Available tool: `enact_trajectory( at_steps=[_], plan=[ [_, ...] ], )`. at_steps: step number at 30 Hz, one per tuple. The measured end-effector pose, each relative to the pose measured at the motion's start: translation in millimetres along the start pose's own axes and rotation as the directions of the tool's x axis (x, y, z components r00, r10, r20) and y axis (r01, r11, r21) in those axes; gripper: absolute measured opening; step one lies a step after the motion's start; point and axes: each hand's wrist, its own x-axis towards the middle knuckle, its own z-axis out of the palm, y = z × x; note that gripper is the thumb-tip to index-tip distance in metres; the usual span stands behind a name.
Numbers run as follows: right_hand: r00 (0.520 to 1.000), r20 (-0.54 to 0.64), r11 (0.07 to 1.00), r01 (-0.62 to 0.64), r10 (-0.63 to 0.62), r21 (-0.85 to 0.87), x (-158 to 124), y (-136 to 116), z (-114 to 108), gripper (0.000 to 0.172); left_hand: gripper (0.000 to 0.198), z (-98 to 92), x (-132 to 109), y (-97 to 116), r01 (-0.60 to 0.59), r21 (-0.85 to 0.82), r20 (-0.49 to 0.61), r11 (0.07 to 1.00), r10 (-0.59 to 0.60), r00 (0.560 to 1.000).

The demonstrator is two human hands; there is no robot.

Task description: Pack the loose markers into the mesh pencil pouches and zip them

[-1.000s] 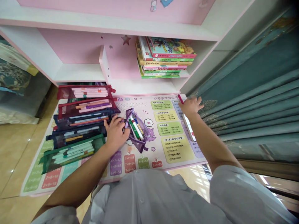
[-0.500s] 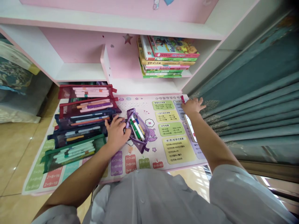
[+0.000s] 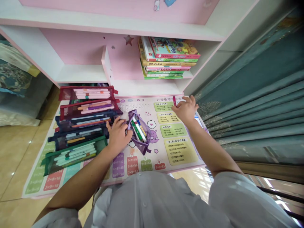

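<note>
My right hand is above the right side of the desk mat, pinching a short pink marker that stands up between thumb and finger; the other fingers are spread. My left hand grips the left edge of an open purple mesh pencil pouch. Several markers, with green, white, blue and yellow among their colours, lie inside that pouch. Left of my left hand, filled mesh pouches lie in a column: two red, dark blue ones and a green one.
A printed desk mat covers the desk. Behind it rises a pink and white shelf with a stack of books. Teal curtains hang at the right. A phone lies partly hidden under my right forearm.
My right hand has moved left, away from the curtain side, carrying the pink marker. My left hand and the purple pouch have stayed about where they were.
</note>
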Motion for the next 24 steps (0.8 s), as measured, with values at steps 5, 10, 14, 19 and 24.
enact_trajectory(
  at_steps=[5,10,14,19,24],
  plan=[
    [0.987,-0.038,0.978,0.161,-0.157,0.133,-29.1,-27.2,-10.0,0.019,0.020,1.1,-0.9,-1.5,-0.019,-0.002,-0.007,1.000,0.019,1.000],
    [0.963,-0.035,0.944,0.269,-0.268,0.192,-53.3,-50.3,-18.7,0.022,0.018,1.1,-0.9,-1.6,-0.014,0.016,0.000,1.000,0.014,1.000],
    [0.939,-0.020,0.910,0.338,-0.343,0.239,-70.9,-65.0,-23.4,0.024,0.018,-0.4,0.1,-0.1,-0.014,0.016,0.009,1.000,0.014,1.000],
    [0.894,0.054,0.858,0.407,-0.444,0.314,-94.1,-79.5,-25.9,0.023,0.020,-1.3,0.1,1.5,-0.006,0.011,0.006,1.000,0.005,1.000],
    [0.854,0.125,0.825,0.435,-0.504,0.360,-105.6,-90.1,-19.2,0.024,0.020,0.6,-0.3,-0.5,-0.020,0.004,-0.005,1.000,0.020,1.000]
  ],
)
